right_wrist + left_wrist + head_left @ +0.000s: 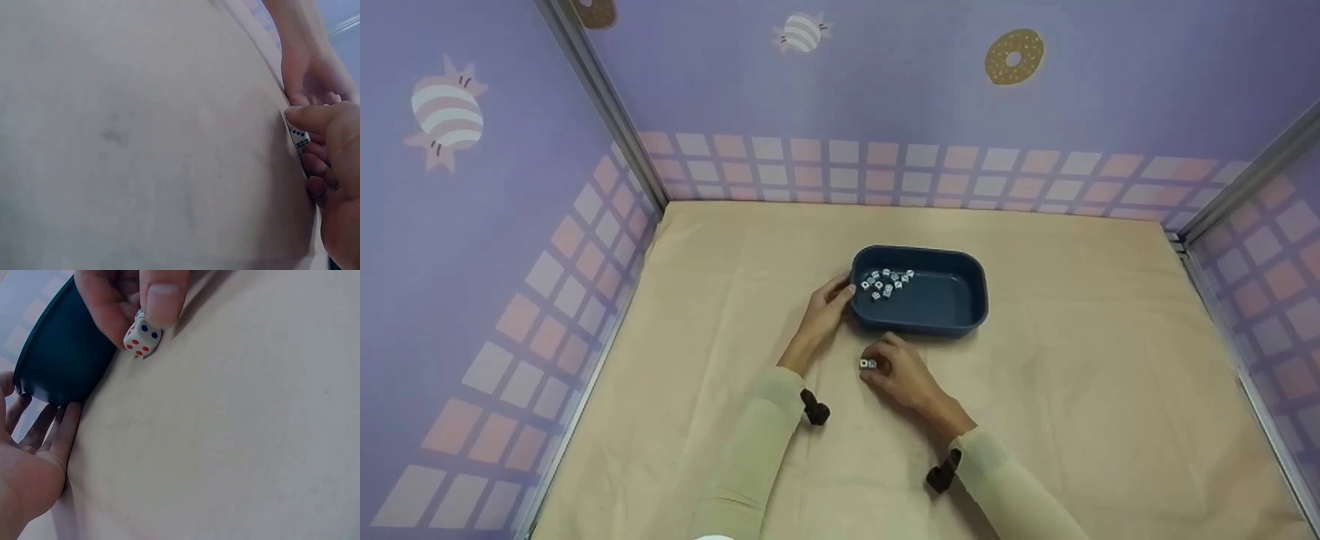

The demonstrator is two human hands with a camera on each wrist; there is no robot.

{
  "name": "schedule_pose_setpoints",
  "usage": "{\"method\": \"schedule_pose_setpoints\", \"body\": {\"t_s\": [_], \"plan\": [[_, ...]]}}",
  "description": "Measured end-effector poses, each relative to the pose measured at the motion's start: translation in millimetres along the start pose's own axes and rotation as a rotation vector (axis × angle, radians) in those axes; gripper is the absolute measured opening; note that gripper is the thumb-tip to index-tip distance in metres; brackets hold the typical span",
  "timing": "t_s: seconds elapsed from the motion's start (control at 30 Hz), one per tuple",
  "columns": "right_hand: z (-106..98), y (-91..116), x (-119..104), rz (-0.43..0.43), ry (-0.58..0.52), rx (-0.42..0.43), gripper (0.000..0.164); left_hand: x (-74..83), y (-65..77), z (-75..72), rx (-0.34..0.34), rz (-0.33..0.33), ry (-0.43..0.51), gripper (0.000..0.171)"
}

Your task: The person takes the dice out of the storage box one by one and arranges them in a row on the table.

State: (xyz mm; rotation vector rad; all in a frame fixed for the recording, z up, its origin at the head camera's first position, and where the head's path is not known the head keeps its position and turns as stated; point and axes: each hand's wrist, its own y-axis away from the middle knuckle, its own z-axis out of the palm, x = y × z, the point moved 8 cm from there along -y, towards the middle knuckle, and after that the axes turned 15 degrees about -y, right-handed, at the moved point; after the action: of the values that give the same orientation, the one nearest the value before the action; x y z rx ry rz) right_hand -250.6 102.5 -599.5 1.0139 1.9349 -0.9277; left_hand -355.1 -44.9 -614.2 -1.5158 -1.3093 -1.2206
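Two white dice (868, 364) sit side by side between the thumb and fingers of the right hand (907, 375), which pinches them narrowly just above or on the cloth-covered table (1110, 337); whether they touch the cloth I cannot tell. They are just outside the blue tray (919, 328), near its near left corner. More dice (888, 290) lie loosely clustered inside, toward the tray's left end. At that end the left hand (823, 311) touches the tray, thumb at the rim, its fingers extended against the outside. The tray stands about midway between the table's left and right edges, close to its far edge. Beyond rises a purple wall (900, 90) with pink and white squares along its foot.
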Motion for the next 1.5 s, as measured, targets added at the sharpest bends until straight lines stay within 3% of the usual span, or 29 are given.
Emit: {"method": "schedule_pose_setpoints", "body": {"t_s": [0.6, 1.5], "plan": [[2, -2, 10, 0.033, -0.061, 0.027, 0.014, -1.4, 0.5, 0.0, -0.021, -0.002, 0.031, 0.050], [2, -2, 15, 0.085, -0.075, 0.030, 0.011, -1.8, 1.0, -2.3, -0.009, -0.011, -0.018, 0.047]]}}
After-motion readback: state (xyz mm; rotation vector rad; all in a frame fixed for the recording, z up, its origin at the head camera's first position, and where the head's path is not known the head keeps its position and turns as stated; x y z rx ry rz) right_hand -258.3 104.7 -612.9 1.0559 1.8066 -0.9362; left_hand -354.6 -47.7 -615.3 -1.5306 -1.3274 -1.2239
